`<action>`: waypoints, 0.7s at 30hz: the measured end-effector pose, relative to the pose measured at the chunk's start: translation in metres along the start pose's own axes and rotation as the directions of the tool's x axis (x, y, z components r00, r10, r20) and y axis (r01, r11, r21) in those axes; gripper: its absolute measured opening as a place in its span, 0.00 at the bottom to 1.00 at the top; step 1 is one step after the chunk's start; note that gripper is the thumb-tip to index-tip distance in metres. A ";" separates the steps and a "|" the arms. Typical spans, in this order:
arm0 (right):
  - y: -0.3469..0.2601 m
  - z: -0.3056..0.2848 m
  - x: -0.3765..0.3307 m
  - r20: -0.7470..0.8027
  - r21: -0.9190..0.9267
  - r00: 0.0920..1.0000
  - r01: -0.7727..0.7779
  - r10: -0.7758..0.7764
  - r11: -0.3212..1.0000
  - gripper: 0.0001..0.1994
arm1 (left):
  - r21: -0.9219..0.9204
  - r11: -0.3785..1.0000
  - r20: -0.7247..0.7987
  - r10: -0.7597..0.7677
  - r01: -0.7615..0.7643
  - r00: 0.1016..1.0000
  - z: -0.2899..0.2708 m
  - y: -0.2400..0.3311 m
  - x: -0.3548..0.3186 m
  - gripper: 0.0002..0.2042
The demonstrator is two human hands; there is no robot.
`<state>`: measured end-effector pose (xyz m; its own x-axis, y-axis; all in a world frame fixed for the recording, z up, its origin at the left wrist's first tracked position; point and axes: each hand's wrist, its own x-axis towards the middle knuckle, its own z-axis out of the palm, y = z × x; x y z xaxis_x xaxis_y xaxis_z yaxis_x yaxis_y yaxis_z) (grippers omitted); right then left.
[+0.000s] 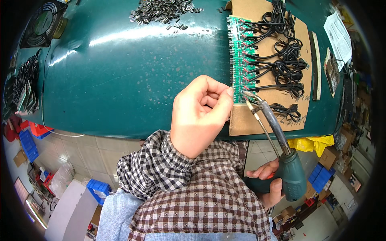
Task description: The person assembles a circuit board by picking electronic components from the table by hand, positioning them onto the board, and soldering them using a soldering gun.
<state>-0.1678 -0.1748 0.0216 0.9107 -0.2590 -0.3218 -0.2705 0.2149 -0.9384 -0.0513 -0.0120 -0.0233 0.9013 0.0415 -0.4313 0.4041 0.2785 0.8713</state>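
Observation:
My right hand (267,180) is wrapped round the dark green handle of a soldering gun (291,172). Its long metal barrel and a thin side tube lean up to the left, and the tip meets the lower part of a strip of green circuit boards (238,60). At the strip's left edge, close to that tip, the thumb and forefinger of my left hand (201,112) are pinched together; what is between them is hidden. Metal pins line the left side of the strip. Black cables (287,72) in coiled bundles run off its right side. Underneath lies a cardboard sheet (257,124).
A pile of small black pin connectors (161,10) sits at the back of the green table (120,92). A fan (43,24) and dark parts (26,88) lie at the left. A pale strip (316,66) and a paper sheet (338,38) are at the right.

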 end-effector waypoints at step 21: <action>-0.013 0.017 0.048 0.014 0.097 0.999 0.035 -0.037 0.995 0.21 | 0.794 0.543 -0.090 0.548 -0.272 0.832 -0.049 0.045 0.048 0.05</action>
<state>-0.1157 -0.1743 0.0204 0.9244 -0.2531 -0.2854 -0.2068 0.2963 -0.9325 0.0021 0.0490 -0.0160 0.9569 0.2734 0.0979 0.0981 -0.6218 0.7770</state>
